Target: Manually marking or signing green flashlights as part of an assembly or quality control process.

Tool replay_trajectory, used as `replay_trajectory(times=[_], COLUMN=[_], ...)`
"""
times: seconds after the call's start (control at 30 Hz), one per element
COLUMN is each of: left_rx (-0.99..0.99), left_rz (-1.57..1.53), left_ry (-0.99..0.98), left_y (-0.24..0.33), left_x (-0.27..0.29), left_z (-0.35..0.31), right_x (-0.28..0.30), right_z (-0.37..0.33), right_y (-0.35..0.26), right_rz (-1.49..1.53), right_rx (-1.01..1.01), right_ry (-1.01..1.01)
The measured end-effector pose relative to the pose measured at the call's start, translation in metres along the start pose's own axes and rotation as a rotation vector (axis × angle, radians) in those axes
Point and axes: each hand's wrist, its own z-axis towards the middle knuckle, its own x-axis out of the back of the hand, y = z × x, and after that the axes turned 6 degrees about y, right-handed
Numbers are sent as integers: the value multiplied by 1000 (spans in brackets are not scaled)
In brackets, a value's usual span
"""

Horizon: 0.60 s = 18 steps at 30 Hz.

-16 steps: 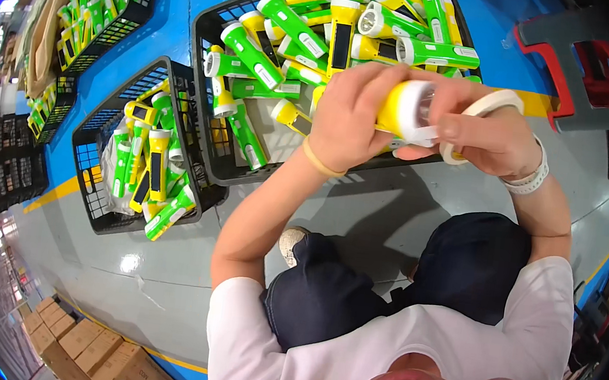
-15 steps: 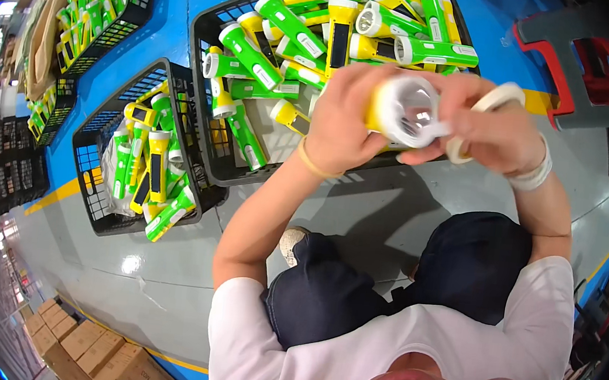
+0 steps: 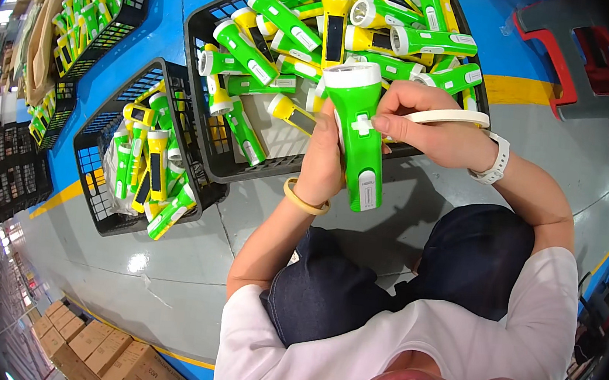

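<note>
Setting: factory or warehouse floor.
Floor: grey painted concrete (image 3: 183, 281), blue zones, yellow line (image 3: 523, 90).
Stock: black plastic crates (image 3: 205, 142) of identical green and yellow flashlights (image 3: 248, 54).
Edge: stacked cardboard cartons (image 3: 109, 351).

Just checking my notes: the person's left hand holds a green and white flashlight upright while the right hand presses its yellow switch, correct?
Nearly. The head view shows the left hand holding the flashlight upright, but the switch under the right hand fingertip is white, not yellow.
</note>
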Motion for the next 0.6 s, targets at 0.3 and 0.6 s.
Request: replay_trajectory(times=[0.3, 0.6], left_rx=[50, 37], left_rz=[-32, 190], left_ry=[5, 346], left_y=[10, 4], left_x=[9, 31], left_z=[-6, -4], right_x=[5, -18], right_z=[16, 20], right_y=[-4, 23], right_rz=[-222, -708], right_rx=[-55, 824], right_ry=[30, 150])
